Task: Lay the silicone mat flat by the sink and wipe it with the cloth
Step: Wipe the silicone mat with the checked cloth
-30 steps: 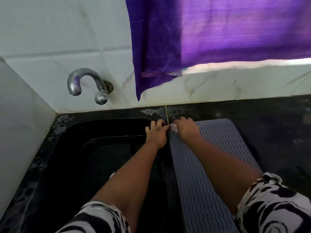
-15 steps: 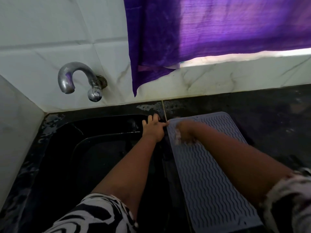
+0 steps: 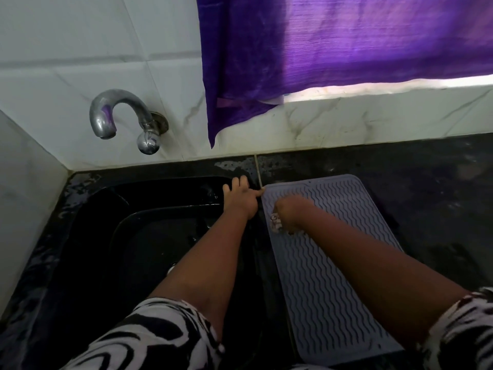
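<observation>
1. Head view: the grey silicone mat [image 3: 333, 263], ribbed with wavy lines, lies flat on the dark counter [image 3: 432, 198] just right of the black sink [image 3: 112, 236], its long left edge running along the sink's right rim.
2. The left hand [image 3: 240, 200] rests palm down on that rim at the sink's far right corner, fingers spread toward the wall; one fingertip touches the mat's far left corner. It grasps nothing.
3. The right hand [image 3: 289, 213] is on the mat just right of the sink's far right corner, fingers curled closed around a small pale cloth [image 3: 276, 222], which shows only at the hand's left side and presses on the mat near its left edge.
4. Both forearms come from black-and-white patterned sleeves [image 3: 149, 340] at the sink's near side.
5. Behind the sink, a metal tap [image 3: 120, 113] juts from the white tiled wall; a purple curtain [image 3: 346, 49] hangs to the tap's right.
</observation>
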A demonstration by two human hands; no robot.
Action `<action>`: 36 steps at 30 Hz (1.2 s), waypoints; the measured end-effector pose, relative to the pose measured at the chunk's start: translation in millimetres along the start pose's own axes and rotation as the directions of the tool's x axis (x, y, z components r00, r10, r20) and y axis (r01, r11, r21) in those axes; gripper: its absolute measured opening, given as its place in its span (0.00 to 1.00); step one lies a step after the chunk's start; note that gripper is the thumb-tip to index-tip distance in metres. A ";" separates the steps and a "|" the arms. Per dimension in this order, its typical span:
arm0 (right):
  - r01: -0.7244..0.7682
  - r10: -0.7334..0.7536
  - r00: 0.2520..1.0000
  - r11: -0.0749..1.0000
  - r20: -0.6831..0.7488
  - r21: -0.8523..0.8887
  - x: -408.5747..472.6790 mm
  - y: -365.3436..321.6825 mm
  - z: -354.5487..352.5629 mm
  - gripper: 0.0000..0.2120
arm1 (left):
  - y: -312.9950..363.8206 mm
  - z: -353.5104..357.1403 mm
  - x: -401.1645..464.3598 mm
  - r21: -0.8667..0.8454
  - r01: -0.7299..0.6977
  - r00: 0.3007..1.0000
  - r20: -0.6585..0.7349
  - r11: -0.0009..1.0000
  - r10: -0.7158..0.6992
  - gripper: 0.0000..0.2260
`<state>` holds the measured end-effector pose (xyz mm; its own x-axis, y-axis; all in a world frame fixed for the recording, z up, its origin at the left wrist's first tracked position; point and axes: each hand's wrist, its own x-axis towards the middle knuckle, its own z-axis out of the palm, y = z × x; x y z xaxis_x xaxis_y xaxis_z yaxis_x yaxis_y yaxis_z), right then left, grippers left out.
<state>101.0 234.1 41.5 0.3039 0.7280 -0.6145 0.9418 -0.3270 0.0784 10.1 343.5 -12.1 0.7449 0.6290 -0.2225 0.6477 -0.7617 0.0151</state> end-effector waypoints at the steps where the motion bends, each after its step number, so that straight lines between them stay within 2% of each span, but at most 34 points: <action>1: 0.000 0.000 0.999 1.000 0.053 -0.004 -1.9 -0.7 -1.7 0.28 | 1.7 -1.7 -0.2 0.015 -0.004 1.000 0.012 1.000 0.004 0.22; 3: 0.001 -0.004 0.996 1.000 0.090 0.023 -6.2 0.7 -10.1 0.29 | 4.1 -5.8 -2.8 0.041 -0.018 0.998 0.062 0.999 0.016 0.23; 4: -0.001 -0.001 0.999 0.999 0.053 0.040 -7.9 1.4 -17.6 0.28 | 3.8 -6.8 -5.1 0.035 -0.031 0.998 0.058 0.999 0.029 0.24; 7: -0.078 0.099 0.986 0.986 -0.136 0.147 -9.9 1.4 -33.5 0.23 | 7.3 -3.4 -19.8 -0.128 -0.061 0.991 -0.126 0.990 0.044 0.21; 9: -0.089 0.114 0.984 0.980 -0.139 0.178 -9.3 -4.0 -32.0 0.20 | 13.7 2.0 -31.6 -0.262 -0.049 0.978 -0.207 0.964 -0.006 0.17; 10: -0.074 0.096 0.988 0.982 -0.121 0.174 -8.4 -7.3 -25.5 0.19 | 17.8 4.5 -37.2 -0.273 -0.043 0.983 -0.183 0.961 -0.008 0.16; 16: -0.020 0.057 0.962 0.990 -0.266 0.140 -34.3 -5.8 30.3 0.15 | 25.7 0.5 -44.2 0.049 -0.085 0.996 0.007 0.995 0.084 0.20; 17: -0.026 0.055 0.970 0.991 -0.236 0.128 -39.6 -7.0 33.1 0.15 | 27.5 -2.9 -44.2 0.095 -0.088 0.996 0.030 0.992 0.086 0.20; 20: -0.033 0.034 0.999 0.999 -0.017 0.035 -52.6 -13.8 30.4 0.21 | 33.1 -13.8 -43.6 0.178 -0.088 0.992 0.104 0.980 0.070 0.20; 23: -0.027 0.014 0.991 0.995 0.131 0.094 -65.0 -13.3 18.1 0.23 | 35.9 -23.7 -49.0 0.111 -0.093 0.978 0.198 0.989 0.070 0.20; 24: -0.020 0.004 0.993 0.992 0.119 0.126 -65.8 -11.3 11.8 0.23 | 34.4 -24.3 -52.3 0.044 -0.086 0.981 0.181 0.995 0.077 0.19; 27: -0.059 0.065 0.997 0.987 -0.039 0.151 -56.8 -11.6 -3.1 0.20 | 30.2 -15.6 -73.1 -0.127 -0.055 0.997 -0.059 0.990 0.048 0.13; 28: -0.070 0.082 0.995 0.981 -0.057 0.184 -53.2 -14.4 -0.9 0.19 | 31.4 -10.2 -80.7 -0.164 -0.057 0.995 -0.085 0.985 0.043 0.11; 30: -0.069 0.084 0.995 0.975 -0.061 0.212 -52.8 -22.2 13.2 0.17 | 37.1 0.5 -92.8 -0.168 -0.071 0.997 -0.007 0.983 0.071 0.11; 32: -0.052 0.077 0.983 0.987 -0.167 0.153 -56.4 -25.0 33.4 0.12 | 42.0 5.2 -96.1 -0.077 -0.086 0.993 0.076 0.993 0.092 0.16; 34: -0.052 0.079 0.969 0.991 -0.234 0.121 -60.1 -22.9 45.8 0.12 | 42.8 2.7 -91.4 0.030 -0.109 0.990 0.097 0.994 0.105 0.18; 36: -0.048 0.058 0.984 0.997 -0.167 0.065 -66.0 -23.3 50.9 0.16 | 43.8 1.5 -88.3 0.080 -0.111 0.988 0.116 0.991 0.102 0.19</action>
<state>51.7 163.0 40.2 0.3782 0.7979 -0.4693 0.9147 -0.4000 0.0570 -27.5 254.4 6.7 0.7833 0.5258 -0.3316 0.5458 -0.8370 -0.0379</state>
